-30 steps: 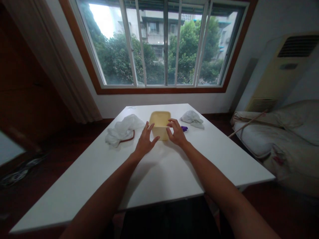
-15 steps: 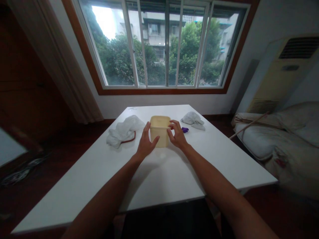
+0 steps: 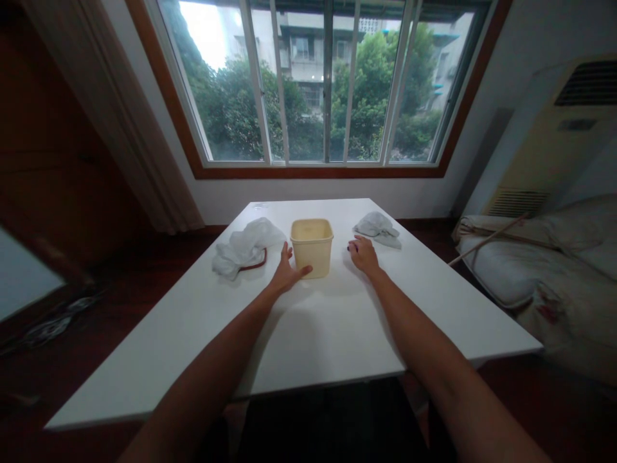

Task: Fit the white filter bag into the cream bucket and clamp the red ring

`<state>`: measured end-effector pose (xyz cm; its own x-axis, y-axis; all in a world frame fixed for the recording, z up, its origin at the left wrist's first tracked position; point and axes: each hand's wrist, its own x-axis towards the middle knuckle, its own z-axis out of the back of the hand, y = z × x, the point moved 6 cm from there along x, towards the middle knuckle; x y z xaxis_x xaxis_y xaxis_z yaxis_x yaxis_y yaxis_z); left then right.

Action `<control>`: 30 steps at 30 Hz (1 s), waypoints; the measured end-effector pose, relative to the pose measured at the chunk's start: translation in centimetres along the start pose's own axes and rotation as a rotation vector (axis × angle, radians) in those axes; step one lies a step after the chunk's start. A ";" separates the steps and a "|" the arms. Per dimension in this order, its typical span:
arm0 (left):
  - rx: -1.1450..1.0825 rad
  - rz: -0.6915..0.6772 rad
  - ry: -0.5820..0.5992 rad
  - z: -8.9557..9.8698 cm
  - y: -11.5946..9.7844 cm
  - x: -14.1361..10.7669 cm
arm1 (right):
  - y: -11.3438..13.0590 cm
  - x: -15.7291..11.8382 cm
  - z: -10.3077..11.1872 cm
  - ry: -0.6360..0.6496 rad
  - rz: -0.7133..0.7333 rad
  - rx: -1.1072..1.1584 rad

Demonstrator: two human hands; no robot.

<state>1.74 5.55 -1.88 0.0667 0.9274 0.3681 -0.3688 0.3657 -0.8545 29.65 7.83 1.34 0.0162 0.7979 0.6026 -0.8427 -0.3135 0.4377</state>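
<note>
At the middle of the white worktop (image 3: 308,350), clock centre for this entry, stands a yellow container (image 3: 312,256), upright, mouth up. Left hand (image 3: 286,276) at 8 o'clock, nearest the container: grip apart, thumb laid across the near face, fingers spread beside the left wall; firmness of contact not readable. Right hand (image 3: 366,258) at 3 o'clock, clear of the container's right wall, a strip of bare worktop between.

Key relation: a small purple item (image 3: 350,248) lies at the right hand's fingertips, toward 10 o'clock from its palm, and so between palm and container. Right hand is much the nearer to it. Fingers cover most of it; long axis hidden. Right grip: fingers curled over the item; cannot tell whether clamped.

Surroundings: crumpled white bag (image 3: 248,247) with reddish-brown edging (image 3: 258,262) at 9 o'clock; smaller grey-white bundle (image 3: 377,227) at 2 o'clock, just beyond the right hand.
</note>
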 end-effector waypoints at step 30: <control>0.258 -0.254 -0.055 -0.5 -7.6 -1.5 | 7.5 -1.7 0.2 0.463 -0.126 0.988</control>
<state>4.92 1.46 3.88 0.1384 0.8014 0.5818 -0.5690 0.5452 -0.6157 23.36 4.04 3.77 -0.3054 0.9045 0.2976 -0.0432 -0.3254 0.9446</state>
